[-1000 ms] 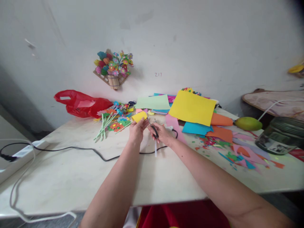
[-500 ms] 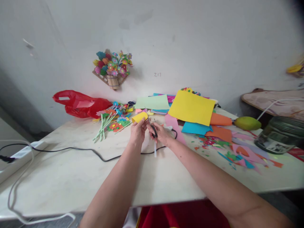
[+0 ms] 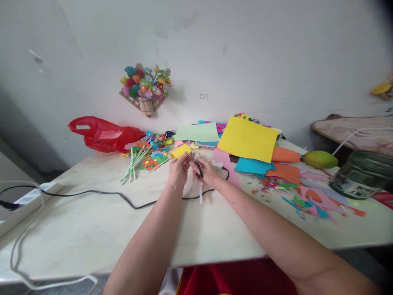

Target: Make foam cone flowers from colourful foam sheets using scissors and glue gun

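Near the middle of the table, my left hand (image 3: pixel 179 169) is closed on a small curled yellow sheet (image 3: pixel 180 152). My right hand (image 3: pixel 206 172) grips the black handles of a pair of scissors (image 3: pixel 199 169), whose blades point up and away beside the yellow sheet's right edge. Whether the blades touch the sheet is too small to tell. Below the hands a whitish glue stick (image 3: pixel 200 194) points toward me, its other end hidden behind my right hand. A white device (image 3: pixel 218 165) with a black cable is partly hidden by that hand.
A red plastic bag (image 3: pixel 106 135), green strips (image 3: pixel 134 164) and foam flowers lie at left. Behind and right are a large yellow sheet (image 3: pixel 248 138), coloured scraps (image 3: pixel 313 200), a green fruit (image 3: pixel 320 159) and a glass jar (image 3: pixel 359 174). A black cable (image 3: pixel 123 196) crosses the table.
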The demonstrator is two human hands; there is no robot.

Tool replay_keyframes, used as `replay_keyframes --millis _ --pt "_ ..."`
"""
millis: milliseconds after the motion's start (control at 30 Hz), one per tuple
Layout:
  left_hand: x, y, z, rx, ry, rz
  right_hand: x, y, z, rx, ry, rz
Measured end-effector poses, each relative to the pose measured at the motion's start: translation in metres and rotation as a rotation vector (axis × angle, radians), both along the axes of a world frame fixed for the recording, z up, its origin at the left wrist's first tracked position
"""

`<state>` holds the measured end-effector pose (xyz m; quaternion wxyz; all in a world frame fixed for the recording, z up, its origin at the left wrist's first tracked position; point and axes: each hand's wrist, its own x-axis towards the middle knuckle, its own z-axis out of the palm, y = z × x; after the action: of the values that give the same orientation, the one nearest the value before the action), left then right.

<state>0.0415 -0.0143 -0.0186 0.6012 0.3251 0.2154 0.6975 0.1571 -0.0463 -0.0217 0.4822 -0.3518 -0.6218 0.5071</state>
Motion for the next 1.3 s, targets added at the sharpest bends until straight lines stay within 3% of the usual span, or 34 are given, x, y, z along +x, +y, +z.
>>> replay_keyframes --millis 367,1300 --pt "-0.004 0.0 0.002 -0.006 0.004 0.039 0.002 -0.003 0.006 -0.079 -0.046 -0.012" --pt "-0.009 0.003 0.001 -0.045 0.088 0.042 0.015 -0.007 0.017 -0.087 -0.126 0.053"
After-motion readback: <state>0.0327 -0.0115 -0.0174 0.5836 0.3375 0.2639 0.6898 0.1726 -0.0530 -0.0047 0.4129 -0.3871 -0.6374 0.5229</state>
